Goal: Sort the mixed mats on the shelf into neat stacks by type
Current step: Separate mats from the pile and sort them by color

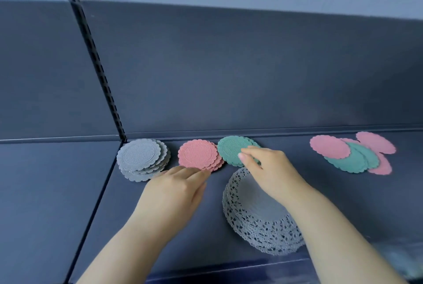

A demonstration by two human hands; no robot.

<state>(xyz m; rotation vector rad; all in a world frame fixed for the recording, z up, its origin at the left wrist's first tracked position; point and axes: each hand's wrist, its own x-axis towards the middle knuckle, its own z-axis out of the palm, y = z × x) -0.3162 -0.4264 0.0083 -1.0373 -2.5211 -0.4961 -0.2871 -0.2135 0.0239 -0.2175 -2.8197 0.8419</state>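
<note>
Five groups of mats lie on the dark shelf [354,196].

Largest is the grey lace stack [256,222]. It sits below my right hand [270,171], and my right forearm crosses over it and hides its right side.

Next in size is the mixed heap [352,155] of pink and green mats, loose and overlapping. It lies to the right of my right fingers [251,157], well apart from them, near the back edge. The mats are round and have no long axis of their own, but the heap spreads sideways along the shelf. My right hand is plainly the nearer one to it. I judge it to be the unsorted remainder.

Three small stacks stand in a row beyond my fingertips:
- The grey stack [140,156] is furthest left and is fanned, not squared.
- The pink stack [198,154] is in the middle.
- The green stack [230,148] is just beside the pink one.

My left hand [176,189] is flat with the fingers pressed together. Its tips touch the near edge of the pink stack.

My right thumb rests on top of the green stack, and the other fingers curl at its near right edge, pinching there. I cannot tell whether they hold only the top mat or several, because my hand covers that edge. Counts within each stack cannot be made out.
</note>
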